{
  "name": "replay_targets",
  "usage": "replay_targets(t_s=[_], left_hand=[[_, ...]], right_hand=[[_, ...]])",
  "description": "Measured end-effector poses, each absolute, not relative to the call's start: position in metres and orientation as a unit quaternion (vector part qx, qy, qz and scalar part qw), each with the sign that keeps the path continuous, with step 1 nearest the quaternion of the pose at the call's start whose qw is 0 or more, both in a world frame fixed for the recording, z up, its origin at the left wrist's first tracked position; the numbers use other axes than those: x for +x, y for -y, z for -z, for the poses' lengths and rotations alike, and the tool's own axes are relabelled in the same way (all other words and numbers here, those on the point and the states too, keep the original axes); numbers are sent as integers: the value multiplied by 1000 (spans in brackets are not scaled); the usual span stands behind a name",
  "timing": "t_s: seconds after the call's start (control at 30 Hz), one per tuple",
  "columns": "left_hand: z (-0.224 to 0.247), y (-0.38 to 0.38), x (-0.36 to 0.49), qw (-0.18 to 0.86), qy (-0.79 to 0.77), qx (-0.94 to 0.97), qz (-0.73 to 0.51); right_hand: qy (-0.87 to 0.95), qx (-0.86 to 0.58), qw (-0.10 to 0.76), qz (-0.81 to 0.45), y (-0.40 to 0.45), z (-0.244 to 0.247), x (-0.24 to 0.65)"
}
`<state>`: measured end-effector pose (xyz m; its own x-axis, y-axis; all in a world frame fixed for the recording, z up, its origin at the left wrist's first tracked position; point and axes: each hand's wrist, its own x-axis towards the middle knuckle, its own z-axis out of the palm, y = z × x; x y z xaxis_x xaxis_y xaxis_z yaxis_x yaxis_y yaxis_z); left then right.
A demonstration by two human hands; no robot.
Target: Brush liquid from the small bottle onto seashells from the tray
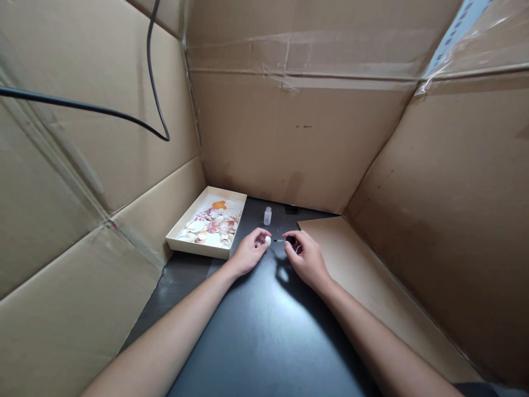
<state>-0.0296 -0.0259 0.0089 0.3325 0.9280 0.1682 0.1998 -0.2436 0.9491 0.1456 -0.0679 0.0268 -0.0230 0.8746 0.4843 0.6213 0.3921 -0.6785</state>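
Note:
My left hand [249, 252] pinches a small white rounded piece [268, 241] between thumb and fingertips; it looks like a shell, but is too small to be sure. Across a short gap, my right hand [305, 255] grips a black brush cap [291, 241]. Its thin brush [279, 240] points left at the white piece, apart from it. Just beyond both hands, a small translucent bottle [268, 216] stands upright on the dark table. To the left lies a shallow cream box [198, 249] with several seashells [215, 222] in it.
Cardboard walls [297, 138] close in the dark table [248, 331] at the back and both sides. A flat cardboard sheet [351, 264] lies on the right. A black cable [103, 110] hangs at upper left. A small black item [291, 210] lies by the back wall.

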Motion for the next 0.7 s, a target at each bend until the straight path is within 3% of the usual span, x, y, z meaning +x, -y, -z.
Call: replay_targets(t_s=[0.3, 0.7], left_hand=[[-3, 23, -28, 525, -403, 630, -406], [-2, 24, -28, 518, -400, 632, -415]], right_hand=[[699, -521, 466, -149, 68, -28, 145], [702, -519, 457, -168, 69, -29, 145]])
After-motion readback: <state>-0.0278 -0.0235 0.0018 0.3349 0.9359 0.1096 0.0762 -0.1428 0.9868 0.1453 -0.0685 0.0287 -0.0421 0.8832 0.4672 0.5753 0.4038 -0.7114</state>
